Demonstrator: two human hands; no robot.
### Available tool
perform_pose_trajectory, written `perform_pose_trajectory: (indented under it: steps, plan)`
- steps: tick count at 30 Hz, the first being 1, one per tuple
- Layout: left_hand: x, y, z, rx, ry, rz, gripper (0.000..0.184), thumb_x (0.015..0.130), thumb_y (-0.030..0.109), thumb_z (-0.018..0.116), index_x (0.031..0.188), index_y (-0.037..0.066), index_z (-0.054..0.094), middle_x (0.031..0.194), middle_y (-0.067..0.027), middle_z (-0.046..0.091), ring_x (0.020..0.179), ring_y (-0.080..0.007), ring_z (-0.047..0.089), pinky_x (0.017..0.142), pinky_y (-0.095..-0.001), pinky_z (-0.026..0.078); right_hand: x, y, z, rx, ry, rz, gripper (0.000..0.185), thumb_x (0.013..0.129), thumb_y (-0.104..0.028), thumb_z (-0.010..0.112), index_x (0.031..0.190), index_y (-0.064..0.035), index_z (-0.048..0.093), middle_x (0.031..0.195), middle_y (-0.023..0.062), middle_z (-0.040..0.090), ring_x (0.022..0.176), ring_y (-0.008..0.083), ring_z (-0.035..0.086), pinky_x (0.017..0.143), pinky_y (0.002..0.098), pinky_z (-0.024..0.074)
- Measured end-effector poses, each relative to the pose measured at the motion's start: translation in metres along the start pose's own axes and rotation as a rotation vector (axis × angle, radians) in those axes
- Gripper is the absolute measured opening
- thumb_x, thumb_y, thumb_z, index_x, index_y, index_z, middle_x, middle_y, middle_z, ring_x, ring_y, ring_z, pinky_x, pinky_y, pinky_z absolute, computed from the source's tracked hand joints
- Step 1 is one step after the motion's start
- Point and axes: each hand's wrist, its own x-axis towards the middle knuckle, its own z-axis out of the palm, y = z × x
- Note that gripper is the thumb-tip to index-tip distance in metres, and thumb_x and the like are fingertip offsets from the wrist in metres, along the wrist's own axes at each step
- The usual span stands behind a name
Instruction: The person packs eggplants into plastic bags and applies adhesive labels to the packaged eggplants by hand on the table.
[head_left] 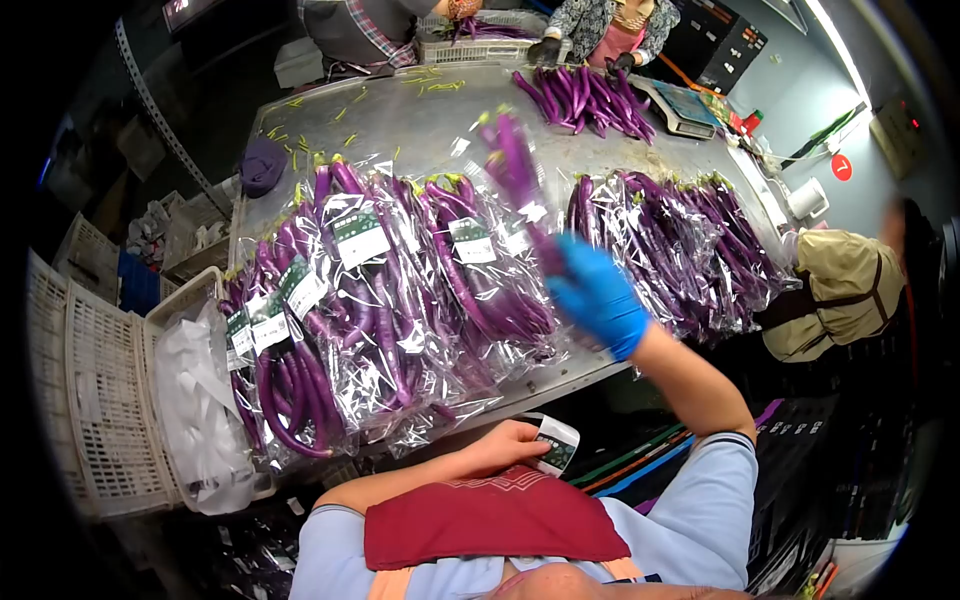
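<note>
My right hand point(600, 298), in a blue glove, is closed around the lower end of a bag of long purple eggplants point(515, 165). That bag is lifted over the table and smeared by motion. Low near my apron, my bare left hand point(508, 445) grips a small stack of white and green labels point(556, 445). Left of my glove lie several bagged eggplants point(375, 290) with green and white labels on them. To its right lies another row of bagged eggplants point(670, 250), on which I make out no labels.
A metal table point(400, 110) holds loose eggplants point(585, 98) and a scale point(682, 108) at the far right. White crates point(110, 390) stand at the left. Two co-workers are across the table; another person's sleeve point(845, 290) is at the right.
</note>
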Motion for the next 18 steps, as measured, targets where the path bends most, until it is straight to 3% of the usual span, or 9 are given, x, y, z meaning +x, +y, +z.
perform_pose_trajectory:
  steps: [2,4,7,10,11,13,15,16,18]
  plan:
    - [0.000,-0.003,0.002,0.057,-0.020,0.023,0.024,0.084,0.013,0.054,0.099,-0.005,0.056,0.086,-0.0049,0.060,0.075,-0.0099,0.056,0.068,-0.0246,0.047,-0.001,-0.010,0.059,-0.155,-0.023,-0.286,0.028,0.076,-0.009,0.052,0.102,-0.0012,0.047,0.090,0.0167,0.055,0.078,0.0314,0.055,0.067,0.0386,0.0462]
    - [-0.003,0.003,0.003,0.215,-0.025,0.040,0.025,0.084,0.016,0.054,0.099,-0.005,0.056,0.085,-0.0039,0.060,0.075,-0.0092,0.055,0.066,-0.0234,0.046,-0.008,-0.019,0.097,-0.295,-0.285,-0.254,0.036,0.076,-0.012,0.053,0.110,-0.0022,0.044,0.101,0.0178,0.052,0.085,0.0327,0.054,0.073,0.0390,0.0457]
    - [-0.009,0.004,0.006,0.133,-0.070,0.058,0.026,0.084,0.018,0.054,0.098,-0.004,0.056,0.084,-0.0034,0.059,0.073,-0.0086,0.055,0.065,-0.0222,0.046,-0.018,-0.013,0.088,-0.059,-0.109,-0.542,0.041,0.075,-0.019,0.059,0.109,-0.0020,0.045,0.102,0.0158,0.052,0.087,0.0319,0.053,0.074,0.0389,0.0448]
    - [-0.014,0.017,0.014,0.155,-0.091,0.063,0.026,0.084,0.020,0.055,0.099,-0.002,0.056,0.084,-0.0024,0.059,0.071,-0.0075,0.053,0.062,-0.0222,0.044,-0.038,-0.029,0.043,0.078,-0.419,-0.419,0.037,0.076,-0.020,0.059,0.105,-0.0007,0.049,0.099,0.0174,0.053,0.089,0.0312,0.053,0.076,0.0365,0.0441]
    - [-0.018,0.026,0.016,0.191,-0.097,0.075,0.027,0.084,0.020,0.055,0.100,-0.001,0.056,0.085,-0.0021,0.059,0.071,-0.0072,0.053,0.062,-0.0223,0.043,-0.045,-0.032,0.031,0.132,-0.706,-0.179,0.036,0.079,-0.024,0.058,0.106,0.0002,0.051,0.096,0.0171,0.056,0.090,0.0268,0.055,0.078,0.0322,0.0432]
    - [-0.016,0.027,0.015,0.293,-0.085,0.099,0.022,0.083,0.017,0.056,0.099,0.002,0.056,0.082,-0.0007,0.059,0.071,-0.0061,0.053,0.058,-0.0196,0.042,-0.065,-0.011,0.035,0.564,-0.848,-0.006,0.036,0.080,-0.027,0.058,0.104,-0.0004,0.054,0.093,0.0136,0.059,0.086,0.0208,0.056,0.076,0.0292,0.0432]
    - [-0.031,0.050,0.027,-0.064,-0.110,0.066,0.020,0.083,0.015,0.056,0.098,0.002,0.057,0.082,-0.0008,0.058,0.070,-0.0063,0.054,0.056,-0.0199,0.042,-0.072,-0.001,0.017,0.461,-1.073,0.147,0.033,0.080,-0.026,0.060,0.102,-0.0010,0.057,0.089,0.0101,0.060,0.081,0.0158,0.055,0.073,0.0276,0.0431]
    - [-0.028,0.047,0.022,-0.134,-0.103,0.011,0.020,0.082,0.012,0.056,0.099,0.002,0.057,0.084,-0.0023,0.059,0.070,-0.0078,0.055,0.058,-0.0211,0.045,-0.066,-0.003,0.003,0.302,-1.096,0.163,0.026,0.079,-0.023,0.060,0.094,-0.0008,0.060,0.083,0.0084,0.060,0.079,0.0132,0.054,0.073,0.0263,0.0430]
    - [-0.024,0.043,0.021,-0.235,-0.098,0.013,0.021,0.081,0.010,0.056,0.101,0.001,0.056,0.088,-0.0051,0.060,0.075,-0.0101,0.057,0.063,-0.0224,0.047,-0.075,0.012,-0.010,0.555,-0.979,0.477,0.019,0.077,-0.017,0.061,0.087,-0.0014,0.062,0.079,0.0039,0.059,0.074,0.0088,0.052,0.068,0.0239,0.0427]
